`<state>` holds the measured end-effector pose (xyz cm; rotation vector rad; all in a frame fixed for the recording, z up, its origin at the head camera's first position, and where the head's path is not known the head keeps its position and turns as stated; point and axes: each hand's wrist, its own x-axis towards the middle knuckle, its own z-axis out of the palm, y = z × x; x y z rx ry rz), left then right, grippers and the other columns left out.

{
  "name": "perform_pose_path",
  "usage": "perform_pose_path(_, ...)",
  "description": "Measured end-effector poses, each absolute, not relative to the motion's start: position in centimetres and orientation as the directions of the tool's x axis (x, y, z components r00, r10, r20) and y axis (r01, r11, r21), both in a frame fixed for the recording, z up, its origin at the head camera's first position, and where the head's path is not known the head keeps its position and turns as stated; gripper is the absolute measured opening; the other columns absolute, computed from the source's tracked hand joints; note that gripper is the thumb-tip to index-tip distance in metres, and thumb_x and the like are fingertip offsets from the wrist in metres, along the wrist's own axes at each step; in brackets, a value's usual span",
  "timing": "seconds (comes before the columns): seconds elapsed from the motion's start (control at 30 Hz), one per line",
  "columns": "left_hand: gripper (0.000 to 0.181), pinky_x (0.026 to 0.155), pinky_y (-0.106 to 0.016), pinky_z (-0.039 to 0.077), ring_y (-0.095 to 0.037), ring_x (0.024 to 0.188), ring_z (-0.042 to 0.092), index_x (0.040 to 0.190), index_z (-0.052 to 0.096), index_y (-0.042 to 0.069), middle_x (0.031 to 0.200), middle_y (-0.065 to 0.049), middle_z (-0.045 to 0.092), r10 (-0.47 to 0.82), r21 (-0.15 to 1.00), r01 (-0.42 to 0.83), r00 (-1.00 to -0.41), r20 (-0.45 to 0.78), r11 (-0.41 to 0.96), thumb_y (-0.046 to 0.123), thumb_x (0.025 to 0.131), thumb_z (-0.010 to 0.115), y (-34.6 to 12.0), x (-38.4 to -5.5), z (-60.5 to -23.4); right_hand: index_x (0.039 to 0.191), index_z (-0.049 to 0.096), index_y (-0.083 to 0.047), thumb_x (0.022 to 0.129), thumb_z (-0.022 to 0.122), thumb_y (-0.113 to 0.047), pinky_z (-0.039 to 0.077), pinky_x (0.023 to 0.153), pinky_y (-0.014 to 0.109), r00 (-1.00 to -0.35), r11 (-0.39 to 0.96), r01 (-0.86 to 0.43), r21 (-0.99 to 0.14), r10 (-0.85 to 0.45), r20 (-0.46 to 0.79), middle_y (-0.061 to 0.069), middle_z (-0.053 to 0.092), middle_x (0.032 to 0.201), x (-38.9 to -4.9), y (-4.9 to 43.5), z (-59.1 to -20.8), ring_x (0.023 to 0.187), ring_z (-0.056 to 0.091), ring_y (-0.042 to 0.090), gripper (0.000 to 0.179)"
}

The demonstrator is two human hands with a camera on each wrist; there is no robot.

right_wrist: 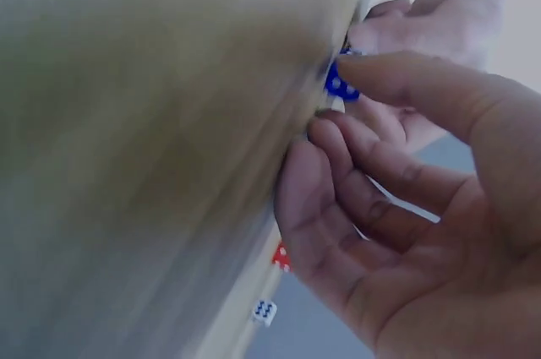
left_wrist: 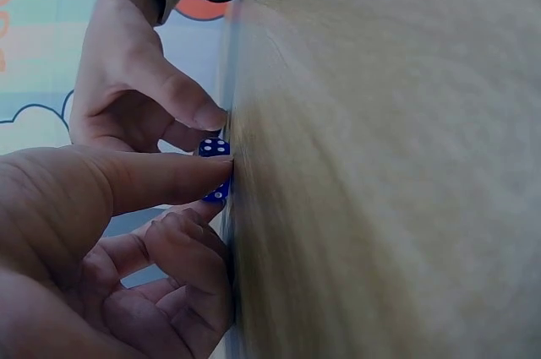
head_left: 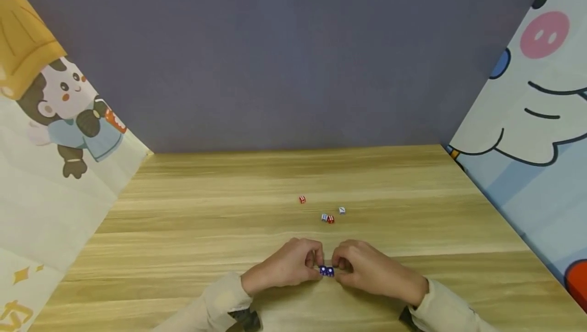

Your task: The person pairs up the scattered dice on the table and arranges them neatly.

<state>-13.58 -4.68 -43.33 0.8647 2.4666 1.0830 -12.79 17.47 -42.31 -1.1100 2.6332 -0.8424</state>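
Observation:
Two blue dice with white pips sit side by side on the wooden table between the hands. My left hand [head_left: 291,266] pinches the left blue die [head_left: 323,270] with thumb and index finger. Around the right blue die [head_left: 330,271] my right hand [head_left: 373,271] has its thumb and curled index finger. In the right wrist view the thumb overlaps a blue die [right_wrist: 335,87], with the other fingertips just below it. The left wrist view shows one blue die [left_wrist: 215,146] between the two thumbs, the other partly hidden by the left thumb.
Farther back on the table [head_left: 206,204] lie a red die [head_left: 302,199], a white die [head_left: 342,210], and a white die [head_left: 324,217] close beside another red die [head_left: 331,219]. A dark grey panel [head_left: 293,67] stands behind the table, with printed cartoon panels at both sides.

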Motion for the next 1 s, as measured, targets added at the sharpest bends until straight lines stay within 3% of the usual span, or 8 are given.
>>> perform_pose_path(0.2, 0.024, 0.054, -0.018, 0.042, -0.001, 0.053, 0.048, 0.082, 0.063, 0.017, 0.061, 0.011, 0.054, 0.638, 0.731, 0.404, -0.768, -0.055, 0.55, 0.007, 0.076, 0.084, -4.6, -13.4, -43.3, 0.095, 0.071, -0.01, 0.081, 0.072, 0.002, 0.051, 0.066, 0.022, -0.713, 0.582, -0.591, -0.559, -0.701, 0.025, -0.008, 0.065, 0.088, -13.5, 18.4, -41.7, 0.077, 0.058, 0.001, 0.018)
perform_pose_path(0.53, 0.023, 0.054, -0.017, 0.042, 0.001, 0.052, 0.047, 0.081, 0.064, 0.017, 0.06, 0.012, 0.053, 0.64, 0.727, 0.414, -0.767, -0.045, 0.548, 0.006, 0.076, 0.083, -4.6, -13.5, -43.3, 0.104, 0.071, -0.006, 0.087, 0.071, -0.004, 0.052, 0.067, 0.024, -0.774, 0.663, -0.567, -0.488, -0.632, 0.041, -0.002, 0.067, 0.09, -16.1, 19.0, -39.5, 0.08, 0.06, 0.005, 0.016)
perform_pose_path(0.77, 0.023, 0.054, -0.018, 0.042, 0.0, 0.052, 0.047, 0.081, 0.064, 0.018, 0.06, 0.012, 0.054, 0.645, 0.731, 0.414, -0.763, -0.046, 0.542, 0.007, 0.077, 0.083, -4.6, -13.5, -43.4, 0.106, 0.071, -0.006, 0.09, 0.069, -0.004, 0.051, 0.063, 0.026, -0.819, 0.712, -0.552, -0.435, -0.56, 0.125, -0.003, 0.067, 0.087, -19.0, 20.1, -36.4, 0.077, 0.06, 0.007, 0.016)
perform_pose_path(1.0, 0.022, 0.054, -0.018, 0.042, 0.0, 0.052, 0.048, 0.081, 0.064, 0.017, 0.06, 0.012, 0.053, 0.641, 0.731, 0.414, -0.766, -0.041, 0.542, 0.007, 0.077, 0.083, -4.7, -13.4, -43.3, 0.104, 0.072, -0.002, 0.09, 0.065, -0.001, 0.053, 0.068, 0.03, -0.821, 0.714, -0.546, -0.439, -0.559, 0.111, 0.003, 0.069, 0.088, -21.6, 19.7, -38.1, 0.077, 0.062, 0.009, 0.016)
